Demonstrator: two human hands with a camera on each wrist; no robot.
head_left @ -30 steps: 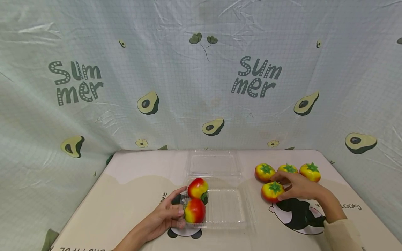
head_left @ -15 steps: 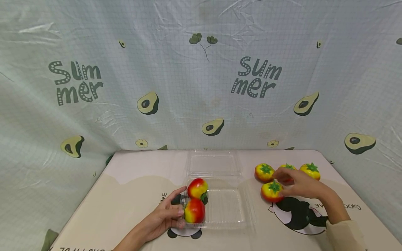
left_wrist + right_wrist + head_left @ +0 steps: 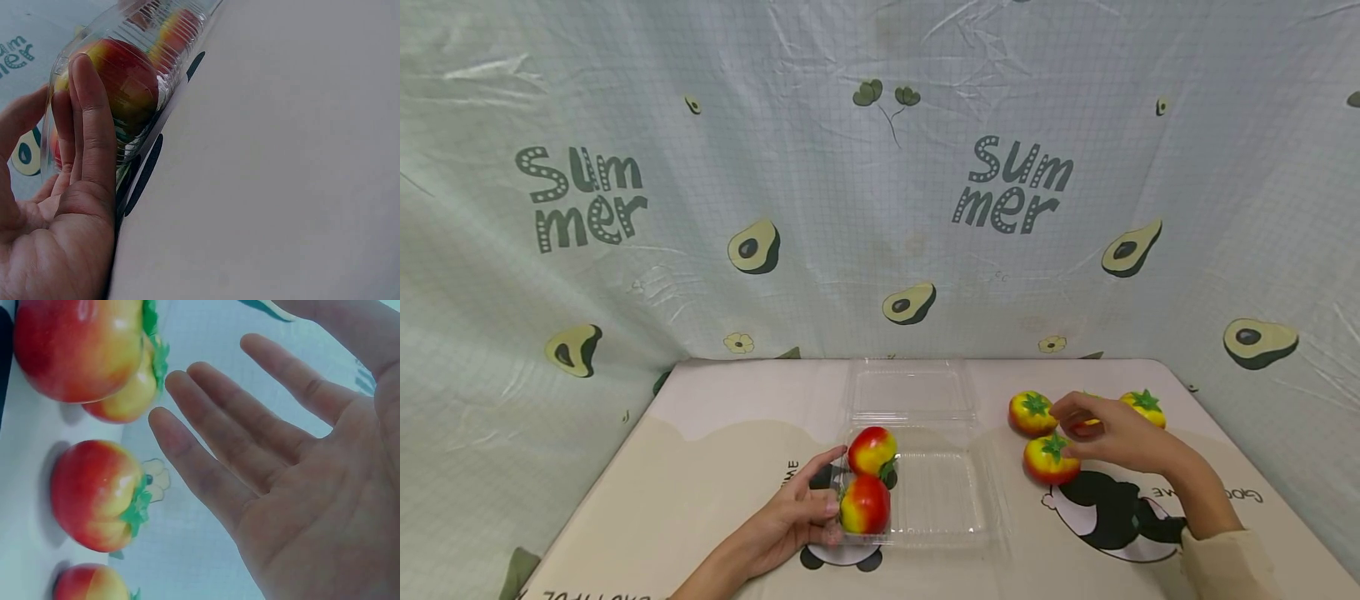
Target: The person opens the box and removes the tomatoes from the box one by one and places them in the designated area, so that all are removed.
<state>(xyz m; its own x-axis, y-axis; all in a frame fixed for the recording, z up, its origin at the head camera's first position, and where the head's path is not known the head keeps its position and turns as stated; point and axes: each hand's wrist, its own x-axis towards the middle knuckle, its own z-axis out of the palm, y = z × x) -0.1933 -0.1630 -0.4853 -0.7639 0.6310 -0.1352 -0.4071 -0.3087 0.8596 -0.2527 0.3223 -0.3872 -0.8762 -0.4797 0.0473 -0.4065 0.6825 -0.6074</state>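
Observation:
In the head view, my left hand (image 3: 786,517) holds the left side of a clear plastic clamshell box (image 3: 936,533), thumb at the rim. Its fingers lie straight against the outer wall in the left wrist view. Two red-and-yellow toy tomatoes, the far tomato (image 3: 872,451) and the near tomato (image 3: 867,505), sit inside along that side. My right hand (image 3: 1112,433) hovers, fingers spread, over a group of similar tomatoes with green leafy tops. Nearest it are the front tomato (image 3: 1049,460) and one behind, the back-left tomato (image 3: 1032,412). Its palm shows nothing held in the right wrist view.
The box's lid (image 3: 912,390) lies folded back behind its base. Another tomato (image 3: 1144,408) stands at the back right; one more is partly hidden by my right hand. A printed mat (image 3: 715,467) covers the table, with a curtain (image 3: 820,167) behind.
My right hand has drawn slightly right and up, its fingers coming away from the front tomato. My left hand and the box have stayed still.

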